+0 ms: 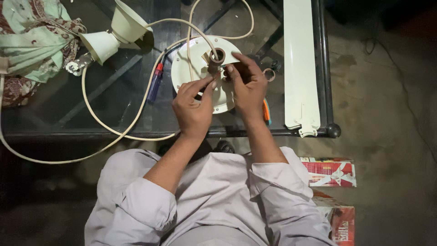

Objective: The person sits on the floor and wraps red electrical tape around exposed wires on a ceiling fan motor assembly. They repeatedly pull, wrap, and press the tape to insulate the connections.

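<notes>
Single head-worn view, looking steeply down from above onto the near edge of the glass-topped bench [68, 114] and the floor [387, 91] beside it, close over the lap.

The person wears a loose, pale grey-lilac shirt of thin, creased cloth. Both long sleeves are pushed up and bunched in thick folds just below the elbows, leaving the forearms bare. The left sleeve [144, 200] forms a rounded roll of cloth; the right sleeve [277, 180] ends in a flatter, folded cuff with a visible stitched hem. The left hand [193, 107] and the right hand [248, 84] are bare, with no rings, watch or gloves in view. The fingernails are short.
</notes>
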